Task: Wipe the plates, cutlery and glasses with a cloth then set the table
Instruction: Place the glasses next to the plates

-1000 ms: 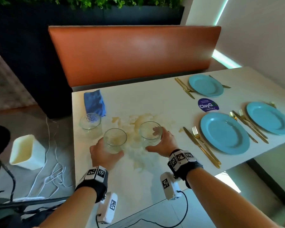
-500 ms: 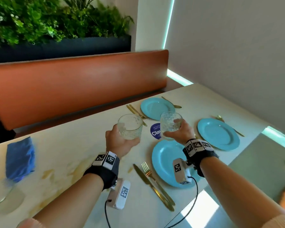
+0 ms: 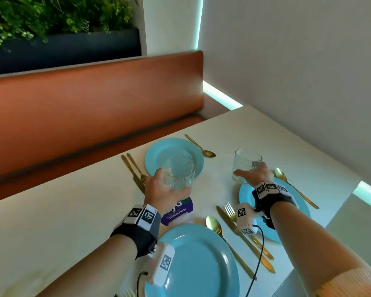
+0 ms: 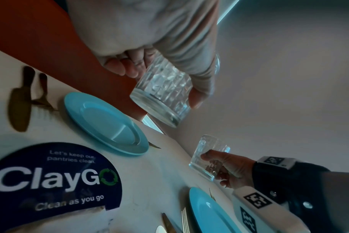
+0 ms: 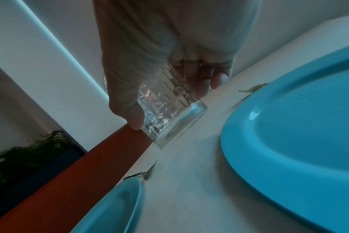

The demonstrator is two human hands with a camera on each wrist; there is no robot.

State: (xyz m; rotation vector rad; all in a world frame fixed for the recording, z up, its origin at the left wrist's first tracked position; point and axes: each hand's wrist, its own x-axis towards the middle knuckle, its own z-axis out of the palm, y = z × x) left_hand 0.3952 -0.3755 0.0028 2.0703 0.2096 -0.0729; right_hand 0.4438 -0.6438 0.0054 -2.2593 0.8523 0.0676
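Note:
My left hand (image 3: 159, 189) grips a clear patterned glass (image 3: 178, 171) and holds it in the air in front of the far blue plate (image 3: 159, 155); the left wrist view shows that glass (image 4: 161, 93) well above the table. My right hand (image 3: 255, 174) grips a second glass (image 3: 245, 162) at the far edge of the right blue plate (image 3: 300, 209). In the right wrist view its base (image 5: 181, 123) is low over the table; whether it touches I cannot tell. A third blue plate (image 3: 197, 264) lies nearest me. Gold knives, forks and spoons (image 3: 234, 230) lie beside the plates.
A round purple ClayGo sticker (image 3: 178, 211) sits on the white table (image 3: 62, 221) between the plates. An orange bench back (image 3: 94, 99) runs along the far side. A grey wall (image 3: 298, 61) stands close on the right. A planter with greenery (image 3: 51, 22) stands behind the bench.
Both hands lifted their glasses from the stained left end of the table and carried them right, over the place settings. The right glass has come down near the right plate.

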